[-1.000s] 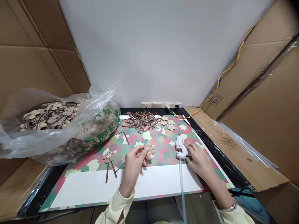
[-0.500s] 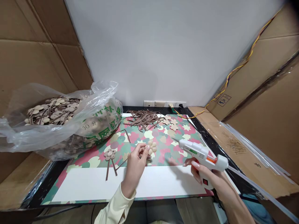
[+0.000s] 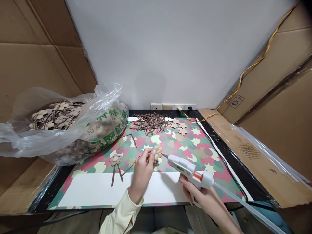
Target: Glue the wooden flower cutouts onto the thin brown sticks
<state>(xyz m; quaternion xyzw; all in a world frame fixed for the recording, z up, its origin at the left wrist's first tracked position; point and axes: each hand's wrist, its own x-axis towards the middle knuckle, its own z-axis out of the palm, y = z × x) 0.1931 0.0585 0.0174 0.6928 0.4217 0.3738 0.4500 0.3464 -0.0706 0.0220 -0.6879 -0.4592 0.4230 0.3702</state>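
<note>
My left hand (image 3: 142, 170) pinches a small tan wooden flower piece (image 3: 158, 152) against the patterned mat (image 3: 195, 146). My right hand (image 3: 198, 195) grips a white hot glue gun (image 3: 188, 169) by its handle. Its nozzle points left and nearly touches the flower piece. A clear glue stick trails from the gun's back toward the lower right.
A finished flower with brown stems (image 3: 115, 162) lies left of my left hand. Brown strips (image 3: 151, 122) and several loose flowers (image 3: 179, 126) lie at the mat's far edge. A plastic bag of flowers (image 3: 65, 125) fills the left side. Cardboard walls stand on both sides.
My right hand lifted the glue gun off the mat and swung it left, bringing the nozzle up to the flower piece. My left hand stayed pinched on the flower.
</note>
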